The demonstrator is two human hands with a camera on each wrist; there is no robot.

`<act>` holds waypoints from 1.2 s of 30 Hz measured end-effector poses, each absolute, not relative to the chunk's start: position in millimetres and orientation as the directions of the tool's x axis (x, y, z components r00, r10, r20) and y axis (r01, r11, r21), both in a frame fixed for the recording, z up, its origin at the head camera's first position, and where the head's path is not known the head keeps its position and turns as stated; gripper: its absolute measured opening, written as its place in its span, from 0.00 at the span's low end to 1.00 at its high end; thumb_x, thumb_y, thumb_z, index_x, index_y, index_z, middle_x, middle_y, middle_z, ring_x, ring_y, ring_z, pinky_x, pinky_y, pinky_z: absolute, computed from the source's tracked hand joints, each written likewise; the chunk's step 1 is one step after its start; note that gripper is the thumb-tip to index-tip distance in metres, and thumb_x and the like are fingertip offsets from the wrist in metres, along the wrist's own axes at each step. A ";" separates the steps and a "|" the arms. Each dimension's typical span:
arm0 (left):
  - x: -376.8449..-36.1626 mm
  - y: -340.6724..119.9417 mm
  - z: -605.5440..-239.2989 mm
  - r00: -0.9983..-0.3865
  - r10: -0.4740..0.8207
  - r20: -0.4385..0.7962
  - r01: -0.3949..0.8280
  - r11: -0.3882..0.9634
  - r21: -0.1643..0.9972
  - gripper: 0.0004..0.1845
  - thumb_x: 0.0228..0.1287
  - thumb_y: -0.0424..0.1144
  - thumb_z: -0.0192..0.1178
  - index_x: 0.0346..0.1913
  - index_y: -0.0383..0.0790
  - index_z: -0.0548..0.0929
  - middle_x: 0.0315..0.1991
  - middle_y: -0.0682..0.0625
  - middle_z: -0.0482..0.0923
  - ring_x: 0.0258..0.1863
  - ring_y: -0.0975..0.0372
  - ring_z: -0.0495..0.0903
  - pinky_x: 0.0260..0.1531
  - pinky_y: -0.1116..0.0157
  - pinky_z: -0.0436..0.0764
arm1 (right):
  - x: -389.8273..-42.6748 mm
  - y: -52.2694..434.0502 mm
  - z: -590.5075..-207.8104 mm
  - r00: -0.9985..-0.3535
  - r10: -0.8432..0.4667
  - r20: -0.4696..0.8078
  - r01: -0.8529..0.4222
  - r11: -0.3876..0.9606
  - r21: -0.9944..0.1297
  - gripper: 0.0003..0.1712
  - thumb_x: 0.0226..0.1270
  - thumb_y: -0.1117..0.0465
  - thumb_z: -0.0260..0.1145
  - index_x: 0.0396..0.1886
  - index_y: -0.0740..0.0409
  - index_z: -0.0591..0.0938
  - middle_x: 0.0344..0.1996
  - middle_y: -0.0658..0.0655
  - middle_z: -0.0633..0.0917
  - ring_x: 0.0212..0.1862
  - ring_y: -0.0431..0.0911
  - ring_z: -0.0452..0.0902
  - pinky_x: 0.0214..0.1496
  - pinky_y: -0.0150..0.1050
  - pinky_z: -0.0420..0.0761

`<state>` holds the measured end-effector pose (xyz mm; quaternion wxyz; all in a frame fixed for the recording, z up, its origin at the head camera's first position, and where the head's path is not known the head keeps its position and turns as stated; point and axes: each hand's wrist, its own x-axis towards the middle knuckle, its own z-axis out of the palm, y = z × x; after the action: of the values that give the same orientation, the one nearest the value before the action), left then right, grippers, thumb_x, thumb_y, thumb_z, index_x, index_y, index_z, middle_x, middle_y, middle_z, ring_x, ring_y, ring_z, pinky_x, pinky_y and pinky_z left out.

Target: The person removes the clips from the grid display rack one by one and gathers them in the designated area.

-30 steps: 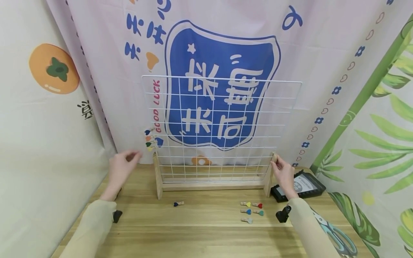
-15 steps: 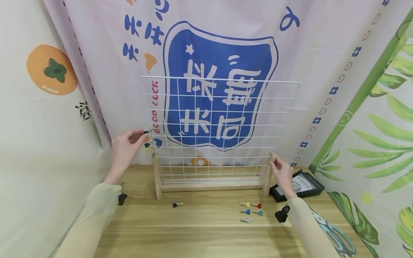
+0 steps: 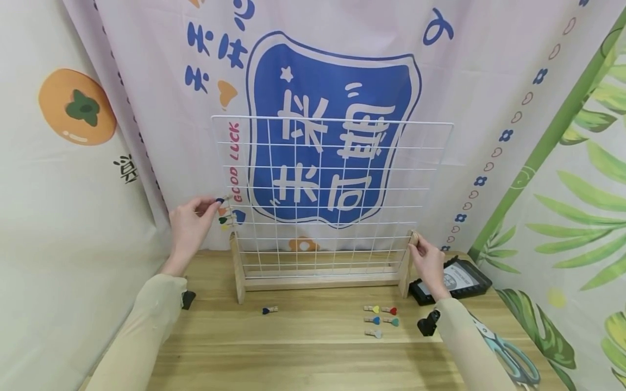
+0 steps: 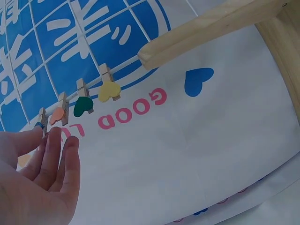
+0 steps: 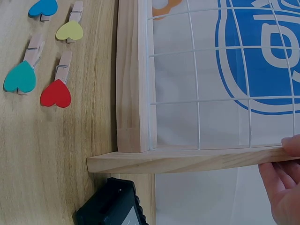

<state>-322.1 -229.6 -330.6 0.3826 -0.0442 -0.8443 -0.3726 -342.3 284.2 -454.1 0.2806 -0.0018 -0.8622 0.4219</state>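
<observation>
L hand (image 3: 189,225) fingertips pinch blue clip (image 4: 39,124), top of clip column on grid (image 3: 332,163) left edge; R hand (image 3: 426,262) grips right post (image 3: 407,266).

Matt pale wood frame (image 3: 320,281), white-coated wire grid (image 3: 332,190), wooden table (image 3: 313,347).

A staged recording booth rather than a lived-in room: printed cloth backdrops (image 3: 146,81) hang on every side of a small wooden table (image 3: 313,353), close behind the wire grid stand (image 3: 332,190) both hands touch.
</observation>
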 end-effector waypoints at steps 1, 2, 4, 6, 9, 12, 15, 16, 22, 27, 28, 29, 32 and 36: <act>-322.8 -229.7 -330.6 -0.690 -0.212 0.692 0.369 0.719 0.589 0.10 0.67 0.36 0.64 0.42 0.30 0.87 0.37 0.35 0.88 0.28 0.65 0.81 0.28 0.88 0.64 | -342.2 284.4 -454.1 -0.843 0.239 0.483 -0.235 0.644 -0.728 0.24 0.72 0.65 0.62 0.65 0.65 0.75 0.56 0.72 0.82 0.55 0.63 0.82 0.54 0.50 0.83; -323.5 -229.7 -330.8 -0.677 -0.213 0.704 0.378 0.720 0.582 0.10 0.66 0.35 0.64 0.41 0.29 0.87 0.36 0.35 0.88 0.27 0.72 0.78 0.28 0.88 0.64 | -342.3 284.7 -454.1 -0.843 0.238 0.483 -0.236 0.644 -0.728 0.24 0.72 0.65 0.62 0.65 0.65 0.75 0.56 0.72 0.82 0.55 0.63 0.82 0.54 0.50 0.83; -324.6 -229.7 -331.4 -0.657 -0.219 0.722 0.390 0.721 0.573 0.09 0.66 0.34 0.65 0.40 0.29 0.88 0.35 0.34 0.88 0.25 0.83 0.71 0.28 0.87 0.64 | -342.6 284.9 -454.2 -0.843 0.234 0.485 -0.237 0.647 -0.725 0.24 0.72 0.65 0.62 0.65 0.65 0.75 0.56 0.72 0.82 0.55 0.63 0.82 0.54 0.50 0.83; -325.5 -229.6 -332.3 -0.643 -0.227 0.731 0.399 0.716 0.573 0.09 0.65 0.34 0.65 0.39 0.29 0.88 0.35 0.34 0.88 0.25 0.89 0.67 0.29 0.88 0.64 | -342.7 284.9 -454.4 -0.842 0.233 0.486 -0.238 0.649 -0.723 0.24 0.72 0.65 0.62 0.65 0.65 0.75 0.55 0.72 0.82 0.55 0.62 0.83 0.54 0.51 0.83; -326.6 -230.2 -335.0 -0.630 -0.236 0.740 0.404 0.713 0.572 0.09 0.65 0.34 0.65 0.39 0.29 0.88 0.35 0.34 0.88 0.24 0.93 0.65 0.28 0.89 0.64 | -343.0 283.9 -455.7 -0.841 0.232 0.488 -0.237 0.653 -0.719 0.24 0.72 0.64 0.62 0.65 0.65 0.75 0.55 0.72 0.82 0.55 0.62 0.83 0.54 0.51 0.83; -328.1 -231.1 -337.0 -0.613 -0.244 0.751 0.415 0.709 0.570 0.09 0.65 0.34 0.65 0.39 0.28 0.88 0.34 0.34 0.88 0.24 0.94 0.65 0.28 0.89 0.63 | -342.8 282.8 -456.1 -0.841 0.234 0.488 -0.239 0.649 -0.722 0.24 0.72 0.64 0.62 0.65 0.66 0.75 0.55 0.72 0.82 0.54 0.63 0.83 0.53 0.51 0.83; -328.0 -231.5 -337.7 -0.607 -0.258 0.751 0.420 0.698 0.580 0.09 0.65 0.34 0.66 0.38 0.28 0.88 0.34 0.34 0.88 0.23 0.94 0.65 0.27 0.89 0.64 | -342.9 282.1 -456.0 -0.840 0.235 0.488 -0.241 0.646 -0.724 0.24 0.72 0.64 0.62 0.65 0.66 0.75 0.55 0.72 0.82 0.54 0.63 0.83 0.53 0.51 0.83; -327.6 -231.7 -337.6 -0.609 -0.263 0.748 0.420 0.693 0.586 0.09 0.65 0.33 0.65 0.38 0.28 0.88 0.34 0.34 0.88 0.23 0.94 0.66 0.27 0.90 0.64 | -342.6 282.0 -455.9 -0.839 0.235 0.490 -0.243 0.644 -0.725 0.24 0.72 0.65 0.62 0.65 0.66 0.75 0.55 0.72 0.82 0.54 0.63 0.83 0.52 0.51 0.84; -322.9 -233.5 -336.2 -0.621 -0.282 0.731 0.410 0.679 0.610 0.10 0.66 0.35 0.65 0.39 0.28 0.88 0.36 0.34 0.88 0.25 0.92 0.67 0.27 0.91 0.66 | -342.5 283.8 -455.1 -0.830 0.238 0.503 -0.252 0.645 -0.722 0.23 0.71 0.65 0.63 0.64 0.67 0.76 0.54 0.73 0.83 0.54 0.63 0.83 0.52 0.50 0.83; -315.3 -235.9 -336.9 -0.619 -0.282 0.733 0.425 0.665 0.615 0.10 0.65 0.34 0.65 0.39 0.27 0.87 0.35 0.32 0.87 0.24 0.93 0.68 0.27 0.91 0.67 | -343.7 284.5 -454.9 -0.833 0.237 0.499 -0.252 0.641 -0.725 0.23 0.71 0.66 0.62 0.64 0.68 0.76 0.54 0.73 0.82 0.54 0.64 0.83 0.53 0.50 0.83; -313.8 -236.5 -337.9 -0.619 -0.281 0.733 0.429 0.661 0.616 0.10 0.65 0.34 0.65 0.39 0.26 0.87 0.35 0.31 0.87 0.24 0.93 0.68 0.27 0.91 0.67 | -343.9 284.5 -454.9 -0.835 0.237 0.497 -0.250 0.641 -0.726 0.23 0.71 0.66 0.62 0.64 0.68 0.75 0.55 0.73 0.82 0.55 0.64 0.82 0.53 0.50 0.83; -312.3 -237.1 -339.0 -0.623 -0.281 0.730 0.428 0.659 0.618 0.10 0.65 0.34 0.65 0.39 0.26 0.87 0.35 0.31 0.87 0.24 0.93 0.68 0.27 0.91 0.67 | -343.8 284.4 -454.9 -0.837 0.237 0.493 -0.246 0.641 -0.727 0.23 0.72 0.65 0.62 0.64 0.68 0.75 0.55 0.73 0.82 0.55 0.64 0.82 0.53 0.50 0.83; -306.0 -238.0 -343.9 -0.652 -0.283 0.704 0.411 0.648 0.641 0.11 0.66 0.35 0.64 0.41 0.27 0.87 0.36 0.32 0.87 0.25 0.92 0.69 0.26 0.91 0.68 | -343.7 284.3 -454.7 -0.843 0.238 0.482 -0.237 0.641 -0.730 0.24 0.72 0.65 0.61 0.65 0.67 0.75 0.56 0.73 0.81 0.56 0.64 0.82 0.54 0.50 0.82; -296.6 -238.0 -354.2 -0.708 -0.267 0.654 0.367 0.652 0.664 0.13 0.67 0.39 0.64 0.43 0.30 0.88 0.37 0.34 0.88 0.25 0.90 0.70 0.24 0.88 0.71 | -343.2 284.2 -454.3 -0.848 0.240 0.473 -0.232 0.634 -0.738 0.24 0.72 0.65 0.61 0.65 0.67 0.74 0.56 0.73 0.81 0.56 0.63 0.82 0.54 0.49 0.82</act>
<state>-296.6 -238.0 -354.2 0.3809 -0.0302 -0.8252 -0.4161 -343.2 284.2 -454.3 0.2759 -0.0022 -0.8606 0.4280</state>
